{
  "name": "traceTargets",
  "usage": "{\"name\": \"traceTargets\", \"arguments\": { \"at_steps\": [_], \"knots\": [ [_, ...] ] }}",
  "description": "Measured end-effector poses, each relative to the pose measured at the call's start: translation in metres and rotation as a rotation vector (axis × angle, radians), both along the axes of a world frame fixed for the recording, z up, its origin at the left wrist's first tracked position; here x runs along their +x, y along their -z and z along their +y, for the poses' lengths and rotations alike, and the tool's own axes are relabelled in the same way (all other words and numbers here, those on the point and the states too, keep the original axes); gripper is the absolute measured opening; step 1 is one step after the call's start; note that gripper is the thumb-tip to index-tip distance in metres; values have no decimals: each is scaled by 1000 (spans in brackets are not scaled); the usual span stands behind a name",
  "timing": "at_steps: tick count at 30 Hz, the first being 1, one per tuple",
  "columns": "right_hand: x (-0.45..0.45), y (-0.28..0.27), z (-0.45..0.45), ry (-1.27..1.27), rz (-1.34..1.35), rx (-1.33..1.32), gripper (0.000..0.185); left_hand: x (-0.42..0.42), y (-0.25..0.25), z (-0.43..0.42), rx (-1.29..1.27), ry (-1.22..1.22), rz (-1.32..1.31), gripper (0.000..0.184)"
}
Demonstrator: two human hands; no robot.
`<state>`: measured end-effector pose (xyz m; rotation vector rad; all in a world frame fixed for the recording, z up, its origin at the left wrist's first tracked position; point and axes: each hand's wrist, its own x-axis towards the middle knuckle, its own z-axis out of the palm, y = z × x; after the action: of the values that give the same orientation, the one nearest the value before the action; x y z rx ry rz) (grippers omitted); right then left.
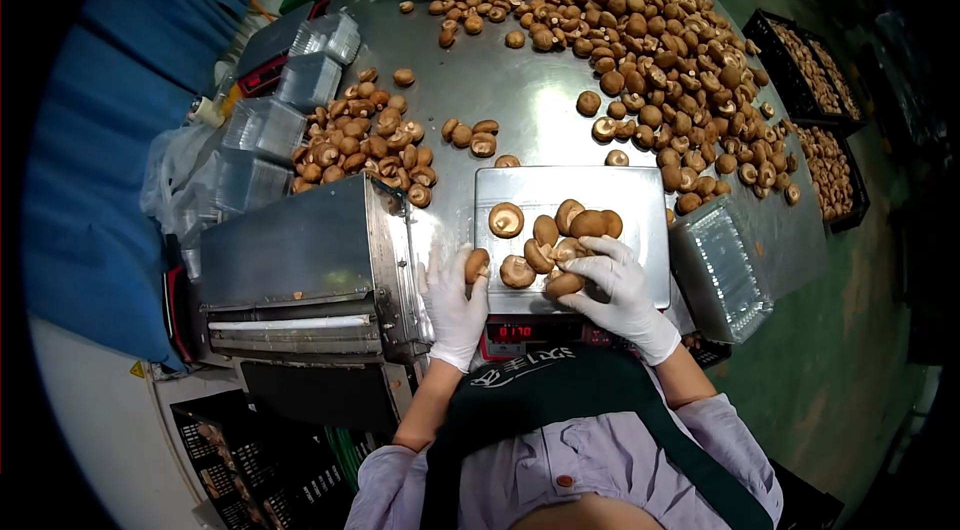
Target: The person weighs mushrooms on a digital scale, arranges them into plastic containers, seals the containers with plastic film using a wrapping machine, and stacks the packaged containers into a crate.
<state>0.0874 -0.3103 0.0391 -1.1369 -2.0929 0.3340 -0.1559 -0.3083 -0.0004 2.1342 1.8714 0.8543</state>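
Left grip (472, 268) pinches a mushroom (477, 264) at its fingertips; right grip (567, 280), parted, touches clustered mushrooms (540, 256).

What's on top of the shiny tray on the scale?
Brown mushrooms sit on the tray, some showing pale undersides. The right hand covers part of it, so I can't see whether more hide under there.

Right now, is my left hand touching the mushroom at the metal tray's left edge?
Touching. The head view shows your left hand with its gloved thumb and fingers closed around the mushroom.
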Motion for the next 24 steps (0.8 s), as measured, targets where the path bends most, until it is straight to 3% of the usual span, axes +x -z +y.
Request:
{"name": "traceTargets", "arguments": {
  "at_steps": [6, 8, 10, 12, 18, 24],
  "knots": [
    [-39, -22, 47, 39, 289, -63, 37, 2, 8, -2, 126, 68, -9, 57],
    [-61, -16, 68, 4, 333, -232, 41, 3, 6, -1, 133, 68, 16, 57],
    [-82, -9, 86, -19, 244, -312, 41, 9, -5, 1, 15, 14, -7, 57],
    [-102, 22, 102, 14, -339, -138, 46, 4, -8, 0, 9, 17, 20, 58],
    [-92, 21, 106, -132, -199, -258, 54, -8, -6, -5, 90, 129, 48, 49],
    [-32, -17, 86, 33, 84, -290, 38, -10, -1, 1, 268, 100, 117, 51]
  ]
}}
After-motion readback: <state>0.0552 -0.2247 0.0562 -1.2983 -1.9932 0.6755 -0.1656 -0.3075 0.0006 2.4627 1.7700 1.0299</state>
